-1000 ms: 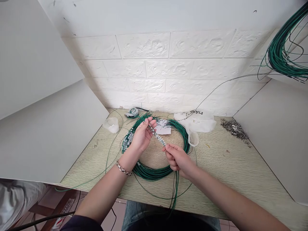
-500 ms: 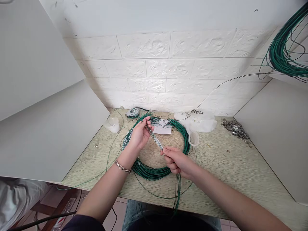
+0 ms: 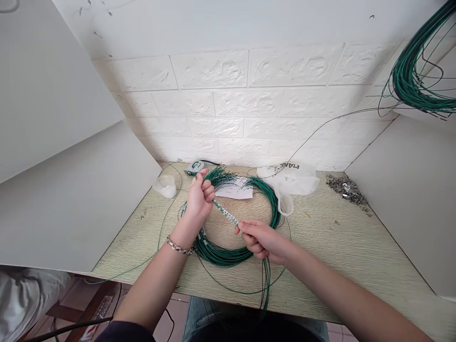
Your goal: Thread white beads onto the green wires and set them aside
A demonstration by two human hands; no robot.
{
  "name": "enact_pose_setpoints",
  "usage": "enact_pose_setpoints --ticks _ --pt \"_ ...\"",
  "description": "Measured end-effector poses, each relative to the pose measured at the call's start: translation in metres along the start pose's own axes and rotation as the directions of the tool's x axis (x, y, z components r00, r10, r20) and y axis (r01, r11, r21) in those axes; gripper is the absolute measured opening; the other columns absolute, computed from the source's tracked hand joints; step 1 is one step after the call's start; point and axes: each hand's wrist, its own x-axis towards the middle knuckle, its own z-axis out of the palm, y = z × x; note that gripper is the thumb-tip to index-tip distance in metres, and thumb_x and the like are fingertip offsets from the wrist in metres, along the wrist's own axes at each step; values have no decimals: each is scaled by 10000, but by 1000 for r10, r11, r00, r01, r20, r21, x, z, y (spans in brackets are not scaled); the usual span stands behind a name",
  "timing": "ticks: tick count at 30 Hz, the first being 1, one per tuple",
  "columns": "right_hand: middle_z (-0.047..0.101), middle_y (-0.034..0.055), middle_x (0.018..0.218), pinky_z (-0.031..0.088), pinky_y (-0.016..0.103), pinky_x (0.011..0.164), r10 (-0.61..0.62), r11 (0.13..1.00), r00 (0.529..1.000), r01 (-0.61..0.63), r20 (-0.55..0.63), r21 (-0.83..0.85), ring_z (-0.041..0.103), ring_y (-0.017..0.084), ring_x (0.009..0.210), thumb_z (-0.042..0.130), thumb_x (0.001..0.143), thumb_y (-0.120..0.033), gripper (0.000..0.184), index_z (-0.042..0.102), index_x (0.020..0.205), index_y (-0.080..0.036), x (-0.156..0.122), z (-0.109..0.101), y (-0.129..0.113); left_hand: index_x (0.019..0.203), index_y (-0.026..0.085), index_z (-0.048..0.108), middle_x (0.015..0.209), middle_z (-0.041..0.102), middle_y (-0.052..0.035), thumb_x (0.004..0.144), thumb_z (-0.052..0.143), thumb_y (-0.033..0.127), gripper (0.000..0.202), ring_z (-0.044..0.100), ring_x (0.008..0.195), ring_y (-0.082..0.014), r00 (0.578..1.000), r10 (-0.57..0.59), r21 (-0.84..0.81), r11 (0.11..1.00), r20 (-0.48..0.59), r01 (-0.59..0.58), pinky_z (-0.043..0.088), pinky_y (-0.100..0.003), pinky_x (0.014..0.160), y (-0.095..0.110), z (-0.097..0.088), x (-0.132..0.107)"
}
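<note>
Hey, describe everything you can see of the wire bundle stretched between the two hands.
The wire bundle is a slim bunch of green and dark strands that look plastic-coated, with small white pieces along the section between the hands; any print is too small to read. That stretch looks straight, slanting down toward the right grip, which pinches it, while the left grip closes around its other end. It crosses above the opening of the larger green coil. Loose strands below the right grip seem to belong to it.

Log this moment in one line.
left hand: closed on wires | right hand: pinching same wires | white pieces: between hands | coil: on table
</note>
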Motion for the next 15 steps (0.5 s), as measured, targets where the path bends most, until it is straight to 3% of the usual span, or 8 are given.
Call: enact_pose_setpoints --ticks 5,8,11,15 --pt "180 -96 476 50 133 308 -17 998 1000 17 -11 -52 71 27 369 397 828 -420 241 471 827 -191 -12 2 -9 780 174 504 451 122 91 768 494 391 217 122 307 -30 991 127 29 992 -34 -126 72 -146 286 7 8 -5" --pt "202 -90 483 75 144 314 -35 991 999 32 -23 -131 93 29 372 407 822 -431 256 476 820 -185 -32 2 -10 741 160 491 437 121 97 752 519 395 238 109 302 -29 990 134 74 989 -37 -131 67 -151 281 15 15 -2" --pt "227 -79 487 122 150 335 -70 952 996 51 -53 -300 141 36 388 385 820 -479 314 480 807 -179 -66 2 -2 733 154 484 421 126 101 783 480 404 255 100 295 -28 986 166 133 978 -8 -163 66 -151 282 28 24 7" --pt "293 -45 521 243 153 421 -182 806 969 51 -165 -590 272 60 476 305 833 -527 404 495 775 -175 -125 2 16 723 158 478 407 120 99 807 430 429 288 85 294 -26 961 267 179 945 68 -275 42 -159 293 48 50 23"
